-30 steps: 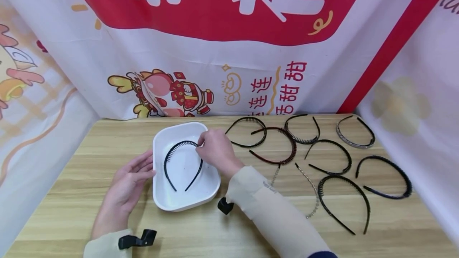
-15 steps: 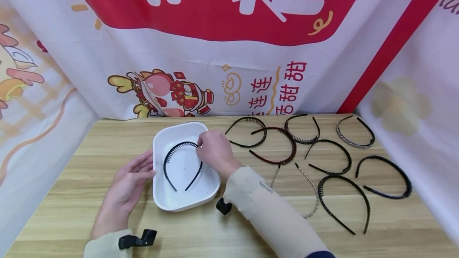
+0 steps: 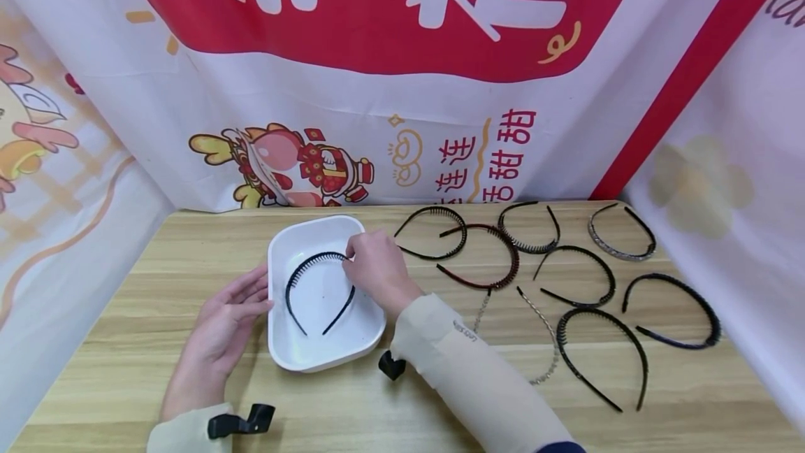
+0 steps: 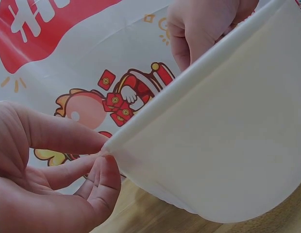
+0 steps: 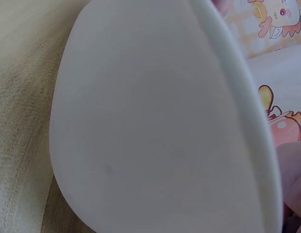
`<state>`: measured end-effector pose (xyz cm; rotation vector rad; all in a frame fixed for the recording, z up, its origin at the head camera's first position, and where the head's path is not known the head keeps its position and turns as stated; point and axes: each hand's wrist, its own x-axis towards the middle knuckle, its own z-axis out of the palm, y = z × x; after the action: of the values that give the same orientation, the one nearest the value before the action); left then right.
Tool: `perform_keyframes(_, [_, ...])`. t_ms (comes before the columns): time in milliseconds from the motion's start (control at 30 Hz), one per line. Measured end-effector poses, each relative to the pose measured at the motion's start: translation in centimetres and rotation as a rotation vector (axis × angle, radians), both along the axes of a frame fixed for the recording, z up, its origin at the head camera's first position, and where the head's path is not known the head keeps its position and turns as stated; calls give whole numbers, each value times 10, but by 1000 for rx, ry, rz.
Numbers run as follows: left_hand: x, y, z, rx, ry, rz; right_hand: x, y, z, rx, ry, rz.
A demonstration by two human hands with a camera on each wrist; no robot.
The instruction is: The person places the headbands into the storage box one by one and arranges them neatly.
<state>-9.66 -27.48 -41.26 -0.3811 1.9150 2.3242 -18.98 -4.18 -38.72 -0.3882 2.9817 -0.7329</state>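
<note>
A black toothed headband [image 3: 288,293] lies inside the white plastic basin [image 3: 327,356], its two ends pointing toward the near side. My right hand [image 3: 377,268] reaches over the basin's right rim and pinches the upper right part of this headband; the fingertips partly hide the spot. At the left side, my left hand [image 3: 220,324] holds the basin by its rim. The left wrist view shows the thumb and fingers of that left hand [image 4: 58,170] meeting at the rim's edge. Mostly the basin's outer wall [image 5: 155,116] fills the right wrist view.
Several more headbands lie to the right on the wooden table [image 3: 113,355]. Among them are a dark red one [image 3: 517,261], a silver glittery one [image 3: 613,252], a beaded one [image 3: 544,324] partly behind the right sleeve, and a black toothed one [image 3: 619,320]. Printed cloth [image 3: 377,96] hangs behind.
The headband in my right hand has shifted very slightly toward the near left within the basin. My left hand and the basin stay in place.
</note>
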Motion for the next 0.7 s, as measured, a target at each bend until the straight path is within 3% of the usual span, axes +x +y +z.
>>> perform_keyframes(267, [-1,1,-1,6,8,-4,0,4,-1,-56,-8,-4])
perform_keyframes(567, [-1,1,-1,-8,-10,-11,7,28,-3,-476,-85,-19])
perform_keyframes(700, [0,-1,-1,-18,-22,-13,14,44,-3,-595,-118,-42])
